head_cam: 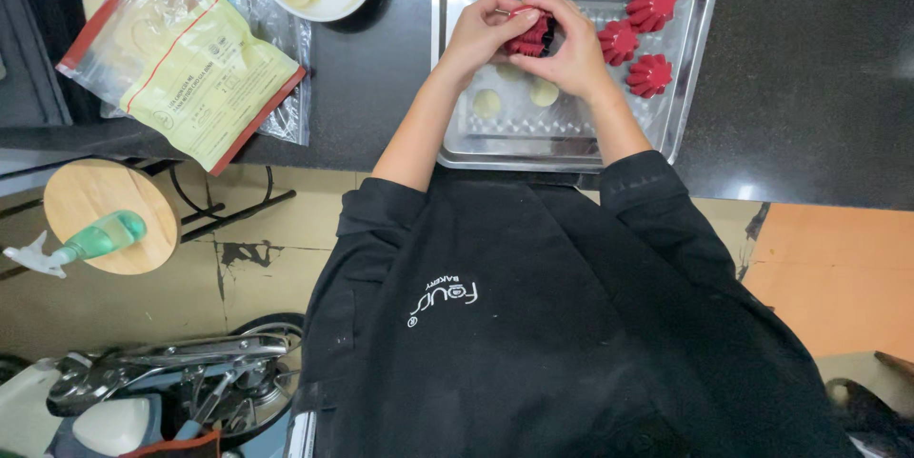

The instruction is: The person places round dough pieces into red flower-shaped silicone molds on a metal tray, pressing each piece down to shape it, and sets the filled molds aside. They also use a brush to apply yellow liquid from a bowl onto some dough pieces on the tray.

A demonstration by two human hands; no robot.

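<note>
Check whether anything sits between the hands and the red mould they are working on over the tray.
Nothing visible does. The left hand and right hand both already hold the red mould directly, above the tray. The three other moulds sit apart at the tray's right side.

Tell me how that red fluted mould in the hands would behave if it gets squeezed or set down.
The red fluted mould looks thin-walled and small, so probably light and somewhat bendy under the fingers of the left hand and right hand. Its flat base should sit steady on the steel tray, as the three red moulds there do.
</note>
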